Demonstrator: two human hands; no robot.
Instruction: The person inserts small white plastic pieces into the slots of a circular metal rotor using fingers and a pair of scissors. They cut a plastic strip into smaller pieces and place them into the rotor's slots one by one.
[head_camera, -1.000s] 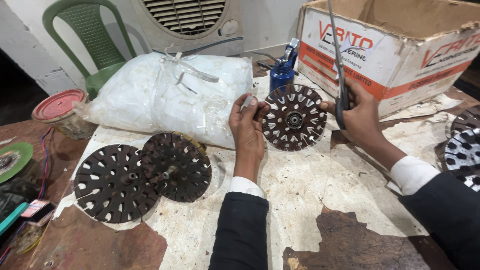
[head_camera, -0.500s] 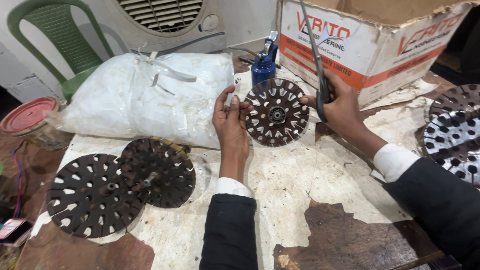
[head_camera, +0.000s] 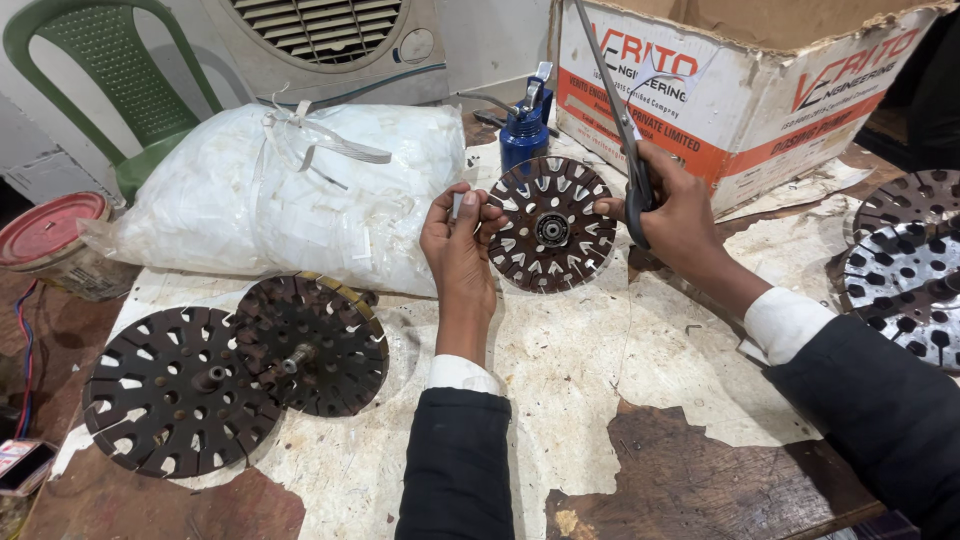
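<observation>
I have the slotted round core (head_camera: 550, 237) flat on the paper-covered table (head_camera: 560, 400), at 12 o'clock from my cuffs. My left hand (head_camera: 458, 245) pinches a small pale slip (head_camera: 458, 205) at the disc's 9 o'clock edge; my right hand (head_camera: 680, 215) is closed on scissors (head_camera: 630, 170) at 3 o'clock. I'd judge the slip should go squarely into a slot while the right steadies the rim. Compared with half a second ago, the fingers have drawn off the disc's face.
</observation>
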